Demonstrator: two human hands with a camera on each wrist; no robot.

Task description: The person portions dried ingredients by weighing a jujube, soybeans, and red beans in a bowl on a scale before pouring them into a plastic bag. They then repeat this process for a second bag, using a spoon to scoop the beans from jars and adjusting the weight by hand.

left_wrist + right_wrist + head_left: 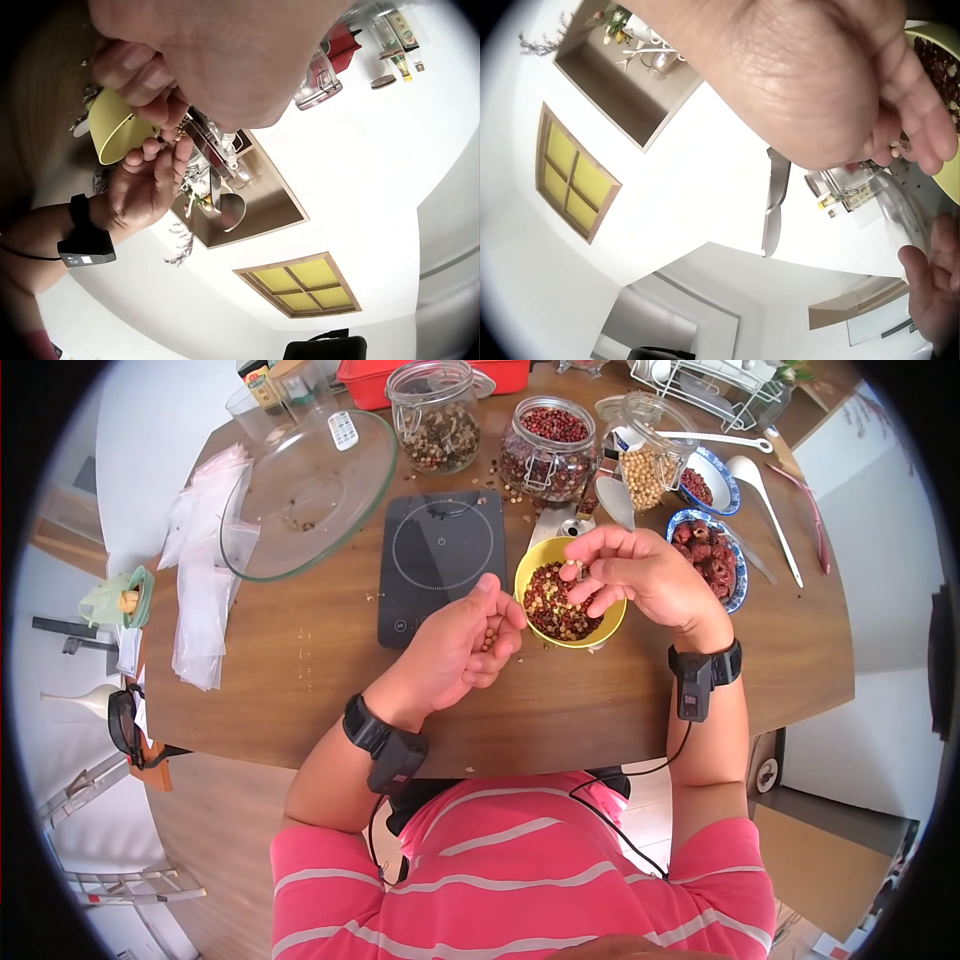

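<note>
A yellow bowl [572,644] of mixed dark red peppercorns and pale bits stands at the middle of the table. Over its right side is my right hand [645,575], with thumb and fingertips pinching a few small pale beans [572,568]. My left hand [455,645] is just left of the bowl, palm up. Its fingers curl round some small tan beans [489,640]. In the left wrist view both hands' fingertips come close together beside the bowl [112,131]. The right wrist view has the right fingers at the bowl's edge.
A black kitchen scale [400,600] and a large glass dish [350,510] lie to the left, plastic bags [200,630] beyond. Behind stand jars of dried mushrooms [440,440], red peppercorns [545,460] and beans [640,475]. Blue-patterned bowls [741,585] and a white spoon [770,510] lie right.
</note>
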